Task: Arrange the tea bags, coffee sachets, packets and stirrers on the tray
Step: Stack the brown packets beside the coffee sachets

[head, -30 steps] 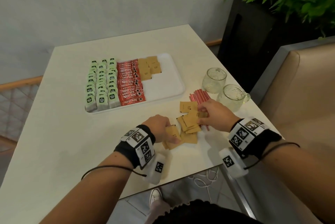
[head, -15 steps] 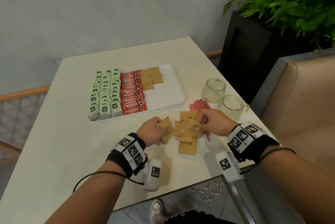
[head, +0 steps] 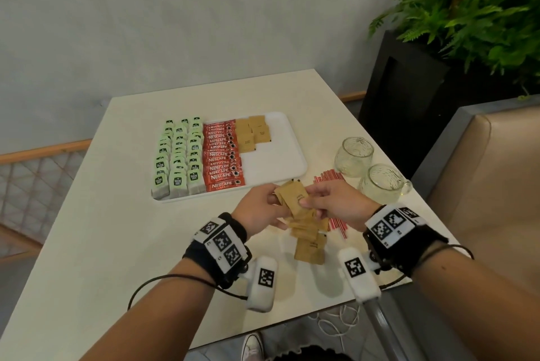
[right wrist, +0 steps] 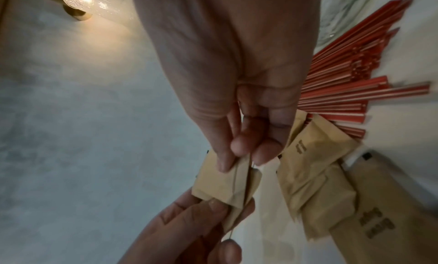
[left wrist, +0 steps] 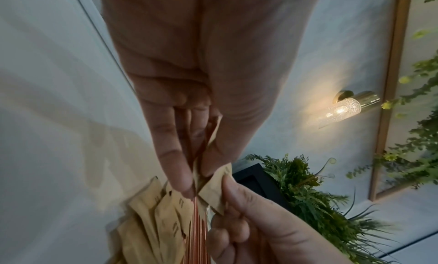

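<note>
Both hands pinch brown packets [head: 293, 200] above the table [head: 87, 243], left hand [head: 257, 208] and right hand [head: 336, 203] each with a closed grip on them. Step: gathering packets; next, carry them toward 12 o'clock to the tray [head: 280, 162], beside the packet rows.

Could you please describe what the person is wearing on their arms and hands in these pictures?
Both forearms are bare, with no sleeves or gloves. Each wrist carries a black fabric wristband topped with white square tags printed with black coded markers. A white rounded camera pod bearing one such marker hangs below each wrist. A thin black cable loops from each band. The left hand and right hand are bare.
</note>
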Demonstrator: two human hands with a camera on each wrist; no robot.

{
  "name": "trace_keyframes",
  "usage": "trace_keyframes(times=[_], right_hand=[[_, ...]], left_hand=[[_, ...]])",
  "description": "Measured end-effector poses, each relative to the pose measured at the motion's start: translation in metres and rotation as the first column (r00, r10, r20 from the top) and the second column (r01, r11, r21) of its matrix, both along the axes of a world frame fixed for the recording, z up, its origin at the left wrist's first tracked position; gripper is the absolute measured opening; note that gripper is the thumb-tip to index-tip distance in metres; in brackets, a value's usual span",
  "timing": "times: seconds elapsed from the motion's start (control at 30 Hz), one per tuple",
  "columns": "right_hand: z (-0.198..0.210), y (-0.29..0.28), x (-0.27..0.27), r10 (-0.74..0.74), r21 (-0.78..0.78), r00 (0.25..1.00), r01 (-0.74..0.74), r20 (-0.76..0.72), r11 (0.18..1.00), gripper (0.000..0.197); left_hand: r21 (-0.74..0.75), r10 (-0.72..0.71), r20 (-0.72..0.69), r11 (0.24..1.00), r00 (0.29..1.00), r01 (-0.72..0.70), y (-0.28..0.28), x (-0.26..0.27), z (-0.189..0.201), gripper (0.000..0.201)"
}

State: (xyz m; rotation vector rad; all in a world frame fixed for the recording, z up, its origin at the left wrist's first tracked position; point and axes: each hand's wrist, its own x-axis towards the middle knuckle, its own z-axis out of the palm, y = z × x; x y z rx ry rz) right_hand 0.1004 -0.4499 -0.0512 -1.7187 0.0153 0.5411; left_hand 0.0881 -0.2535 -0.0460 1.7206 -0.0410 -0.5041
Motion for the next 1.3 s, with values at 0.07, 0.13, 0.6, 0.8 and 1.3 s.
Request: trace_keyframes(times=[0.07,0.13,0.6,0.8,1.3], right_hand=[[-0.001,-0.001,0.000,0.051,-0.041,0.998,-0.053,-0.041,0.998,0.024],[0.001,-0.001,0.002,0.049,-0.024,0.996,-0.051,-0.078,0.998,0.029],[0.029,0.017,0.020,0.158,-0.048,0.987,-0.159,-0.016,0.986,0.015],[0.010,0.004,0.049,0.098,-0.588,0.974,0.043,0.205,0.808,0.028],[-0.009,-0.009,0.052,0.314,-0.804,0.946,-0.125,0.079,0.581,0.039]], left_hand=[[-0.007,-0.029,0.004,1.000,1.000,0.029,-0.001,0.000,-0.002,0.037],[-0.034,-0.039,-0.017,0.999,0.999,0.038,-0.001,-0.001,-0.003,0.031],[-0.182,-0.026,-0.158,0.983,0.987,-0.003,0.004,0.018,-0.002,0.036],[-0.091,0.111,-0.237,0.987,0.965,-0.136,0.005,0.020,-0.016,0.043],[-0.339,0.182,-0.596,0.826,0.782,-0.451,0.029,0.025,-0.007,0.033]])
